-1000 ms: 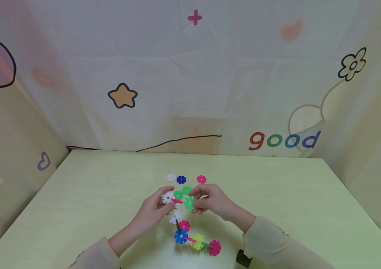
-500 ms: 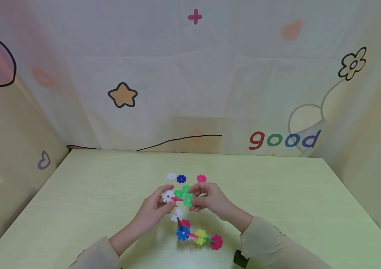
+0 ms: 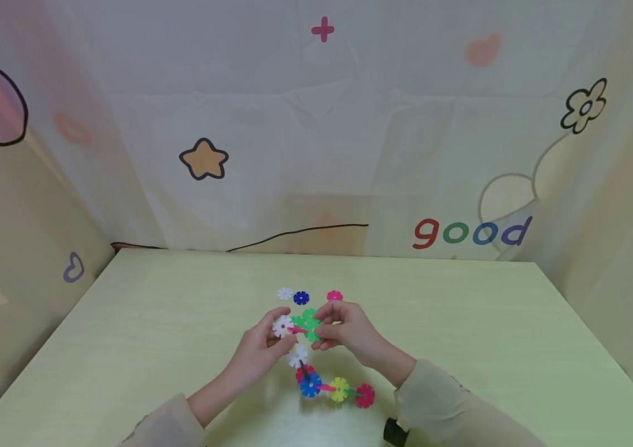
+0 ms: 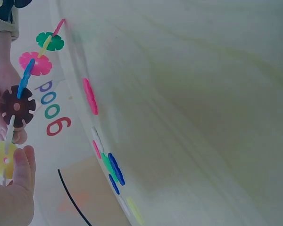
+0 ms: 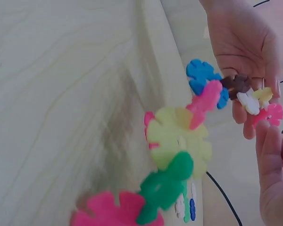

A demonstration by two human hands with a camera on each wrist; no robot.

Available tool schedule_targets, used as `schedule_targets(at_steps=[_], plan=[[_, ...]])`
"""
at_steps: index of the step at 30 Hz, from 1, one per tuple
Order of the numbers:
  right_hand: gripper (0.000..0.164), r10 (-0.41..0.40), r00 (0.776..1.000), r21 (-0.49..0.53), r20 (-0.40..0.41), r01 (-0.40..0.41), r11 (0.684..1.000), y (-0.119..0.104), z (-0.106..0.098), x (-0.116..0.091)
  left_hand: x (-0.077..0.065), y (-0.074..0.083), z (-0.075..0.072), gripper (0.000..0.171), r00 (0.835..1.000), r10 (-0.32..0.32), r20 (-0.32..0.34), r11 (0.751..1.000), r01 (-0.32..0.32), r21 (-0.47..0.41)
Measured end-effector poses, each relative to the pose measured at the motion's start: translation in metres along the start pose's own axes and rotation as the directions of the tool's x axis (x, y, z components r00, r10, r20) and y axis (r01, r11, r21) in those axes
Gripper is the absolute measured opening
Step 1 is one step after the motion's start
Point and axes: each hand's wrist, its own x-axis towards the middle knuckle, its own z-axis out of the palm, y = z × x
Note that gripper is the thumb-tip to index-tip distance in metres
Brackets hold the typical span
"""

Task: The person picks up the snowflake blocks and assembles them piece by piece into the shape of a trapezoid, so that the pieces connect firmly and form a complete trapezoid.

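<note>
My left hand [image 3: 266,343] pinches the upper end of a chain of slotted flower-shaped plastic discs. A white disc [image 3: 282,326] is at its fingers, with a pink disc [image 3: 297,330] edge-on beside it. Below hang another white disc [image 3: 296,356], a brown disc [image 4: 17,106], a blue disc [image 3: 310,385], a yellow disc [image 3: 339,389], a green disc [image 5: 162,186] and a pink end disc [image 3: 365,395]. My right hand [image 3: 352,334] pinches a separate-looking green disc [image 3: 311,331] close to the upper pink disc. Whether these two touch or interlock, I cannot tell.
Loose discs lie farther back on the pale table [image 3: 462,323]: a white one [image 3: 285,294], a dark blue one [image 3: 301,298] and a pink one [image 3: 335,295]. Green ones [image 3: 309,314] lie just behind the hands. A printed cloth [image 3: 272,124] hangs behind the table's far edge.
My right hand has moved slightly left, bringing the green disc closer to the upper pink disc. The hanging part of the chain has swung right and a little up.
</note>
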Motion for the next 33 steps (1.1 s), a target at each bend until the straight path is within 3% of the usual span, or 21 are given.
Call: schedule_targets(at_steps=[6, 13, 24, 33], plan=[[0.020, 0.010, 0.998, 0.056, -0.055, -0.007, 0.998, 0.000, 0.003, -0.001, 0.002, 0.001, 0.005, 0.050, 0.997, 0.009, -0.082, 1.000, -0.009, -0.002], [0.024, 0.066, 0.987, 0.129, -0.147, -0.047, 0.991, 0.000, 0.008, -0.001, 0.001, 0.004, 0.007, 0.050, 0.992, 0.040, -0.120, 0.999, -0.043, -0.020], [0.018, 0.070, 0.982, 0.170, -0.177, -0.040, 0.985, -0.005, 0.009, -0.007, 0.000, 0.007, 0.007, 0.049, 0.986, 0.115, -0.119, 0.992, -0.109, 0.056], [0.021, 0.082, 0.988, 0.207, -0.127, -0.055, 0.977, -0.010, 0.007, -0.008, -0.001, 0.010, 0.008, 0.052, 0.987, 0.137, -0.082, 0.989, -0.132, 0.064]])
